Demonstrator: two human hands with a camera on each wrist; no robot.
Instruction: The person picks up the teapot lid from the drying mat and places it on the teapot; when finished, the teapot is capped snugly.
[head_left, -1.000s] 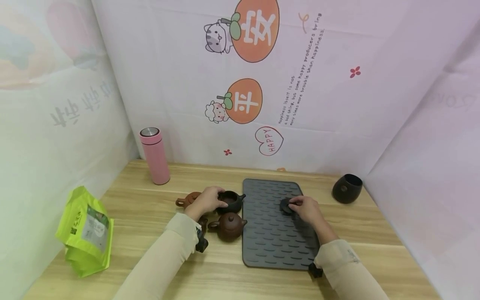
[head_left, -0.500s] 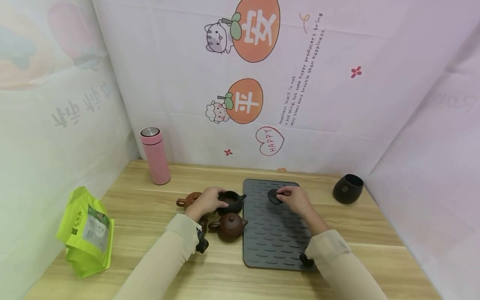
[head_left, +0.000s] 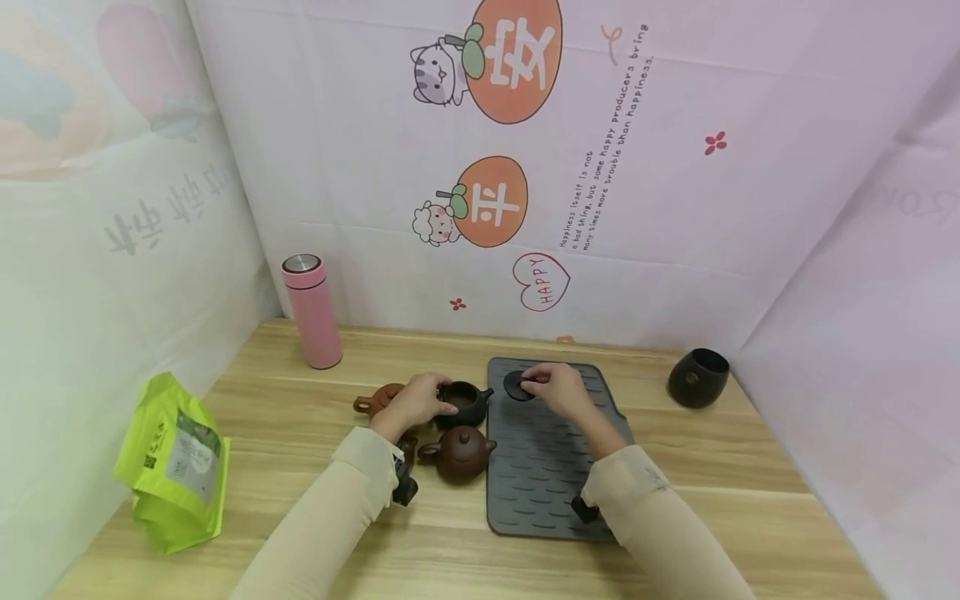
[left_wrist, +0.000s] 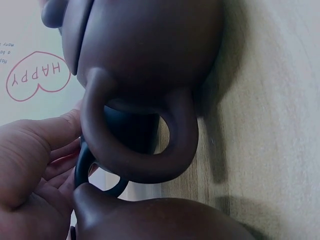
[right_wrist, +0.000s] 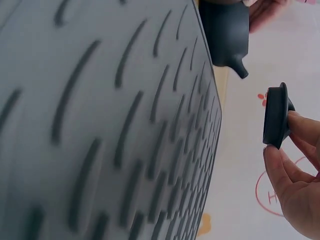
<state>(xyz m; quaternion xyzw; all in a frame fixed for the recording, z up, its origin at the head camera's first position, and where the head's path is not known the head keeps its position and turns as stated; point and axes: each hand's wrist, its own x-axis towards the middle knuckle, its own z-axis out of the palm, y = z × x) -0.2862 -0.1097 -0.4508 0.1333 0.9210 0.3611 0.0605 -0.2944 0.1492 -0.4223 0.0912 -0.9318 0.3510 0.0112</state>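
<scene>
My right hand pinches a round black teapot lid by its knob, above the grey mat. The lid's underside faces left in the right wrist view. To its left stands the lidless black teapot, its spout pointing at the mat. My left hand grips that teapot by its rim on the handle side, thumb and fingertips at the opening. A brown lidded teapot sits just in front of the black one; its loop handle covers part of the black pot in the left wrist view.
A reddish-brown teapot and another dark brown one are partly hidden by the left hand and wrist. A pink flask stands back left, a green bag at the left, a black cup at the right.
My right hand has carried the lid leftward and slightly back across the mat, closer to the black teapot. The left hand and the teapots have stayed in place.
</scene>
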